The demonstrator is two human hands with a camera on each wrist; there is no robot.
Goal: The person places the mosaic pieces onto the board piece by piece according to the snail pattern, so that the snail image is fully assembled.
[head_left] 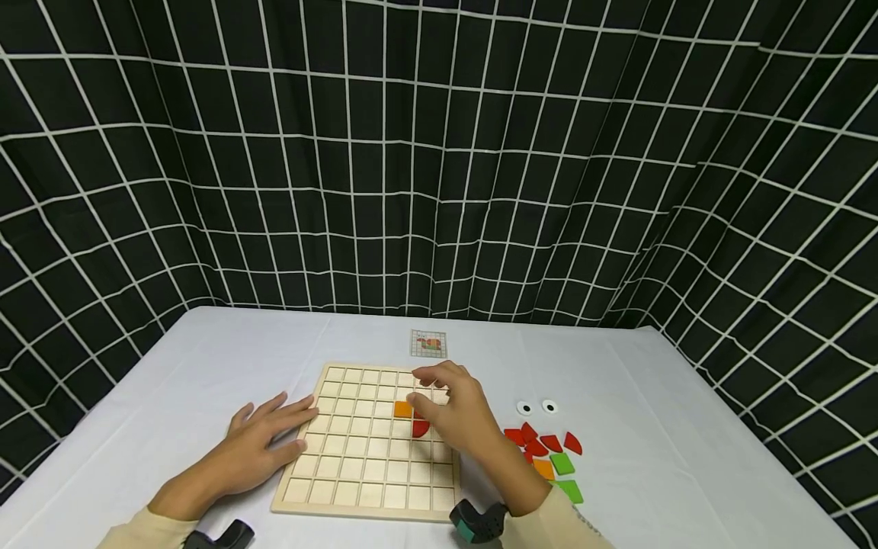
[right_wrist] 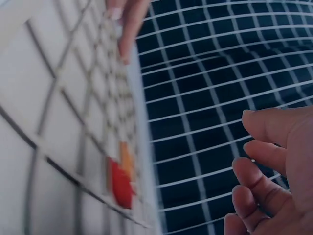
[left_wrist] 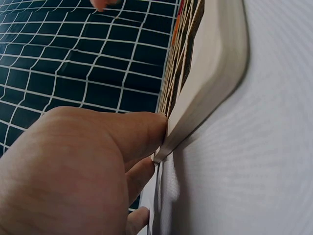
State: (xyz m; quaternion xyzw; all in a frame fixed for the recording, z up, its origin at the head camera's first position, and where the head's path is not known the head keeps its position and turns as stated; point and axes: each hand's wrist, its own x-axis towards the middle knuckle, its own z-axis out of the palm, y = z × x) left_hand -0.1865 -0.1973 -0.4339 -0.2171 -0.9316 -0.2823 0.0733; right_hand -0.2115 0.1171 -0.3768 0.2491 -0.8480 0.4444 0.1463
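Observation:
A wooden grid board lies on the white table, with an orange square tile and a red quarter-circle tile in its cells. More red shows just above that tile, partly hidden by my right hand. This hand hovers over the board's right side, fingers loosely bent and apart, with nothing between them in the right wrist view. My left hand lies flat at the board's left edge, fingers spread. In the left wrist view its thumb touches the board's rim.
Right of the board lie several red quarter-circle tiles, another orange square and green tiles. Two white eye discs sit behind them. A small picture card lies beyond the board. A black gridded curtain surrounds the table.

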